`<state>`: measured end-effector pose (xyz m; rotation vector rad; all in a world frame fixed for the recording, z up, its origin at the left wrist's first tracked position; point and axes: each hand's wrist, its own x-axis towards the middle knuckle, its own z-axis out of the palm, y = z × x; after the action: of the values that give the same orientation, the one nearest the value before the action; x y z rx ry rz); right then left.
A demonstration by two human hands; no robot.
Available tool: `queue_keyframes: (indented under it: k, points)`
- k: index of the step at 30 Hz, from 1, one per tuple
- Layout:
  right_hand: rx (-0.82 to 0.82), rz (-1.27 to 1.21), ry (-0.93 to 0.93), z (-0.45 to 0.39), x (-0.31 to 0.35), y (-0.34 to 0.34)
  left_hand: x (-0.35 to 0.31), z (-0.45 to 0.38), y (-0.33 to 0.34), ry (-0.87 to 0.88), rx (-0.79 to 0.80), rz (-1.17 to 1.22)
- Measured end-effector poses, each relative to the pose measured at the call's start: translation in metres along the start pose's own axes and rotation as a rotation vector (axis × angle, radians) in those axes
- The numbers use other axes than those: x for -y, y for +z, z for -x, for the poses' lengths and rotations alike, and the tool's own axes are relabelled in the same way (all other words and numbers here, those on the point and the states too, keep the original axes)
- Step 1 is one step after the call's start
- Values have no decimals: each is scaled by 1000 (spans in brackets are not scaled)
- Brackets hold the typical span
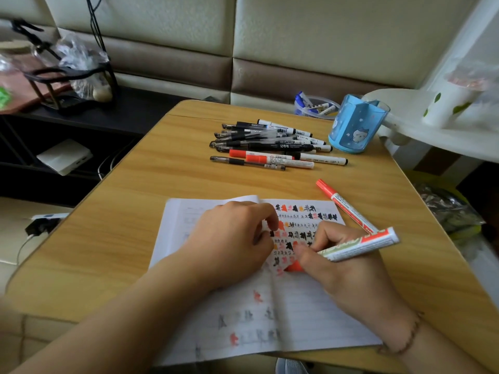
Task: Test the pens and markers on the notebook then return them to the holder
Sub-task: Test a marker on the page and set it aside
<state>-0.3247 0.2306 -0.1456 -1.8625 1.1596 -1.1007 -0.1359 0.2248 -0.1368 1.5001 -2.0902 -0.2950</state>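
Note:
An open notebook (270, 314) lies at the near edge of the wooden table (167, 190), its right page covered in red and black marks. My right hand (348, 268) grips a red-and-white marker (359, 245) with its red tip on the page. My left hand (229, 238) rests on the notebook, fingers curled, pressing it flat. Another red marker (343, 202) lies just right of the notebook. A pile of pens and markers (270, 144) lies at the far side. The blue pen holder (356, 125) stands to their right.
A clear tub (316, 106) with blue markers sits behind the holder. A white plastic shelf (437, 122) juts in at the right. A padded sofa back (270, 49) runs behind the table, and a dark shelf (67, 117) with a metal stand is at left.

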Motion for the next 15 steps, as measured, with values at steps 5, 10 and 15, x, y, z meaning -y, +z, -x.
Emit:
queue_keyframes:
  k: [5, 10, 15]
  points:
    - [20, -17, 4, 1, 2, 0, -1, 1, -2, -6, 5, 2]
    - [-6, -4, 19, 1, 2, 0, -2, 0, -2, 0, -19, 34]
    - [8, -37, 54, 0, 3, 0, -4, 0, -3, 28, -73, 64]
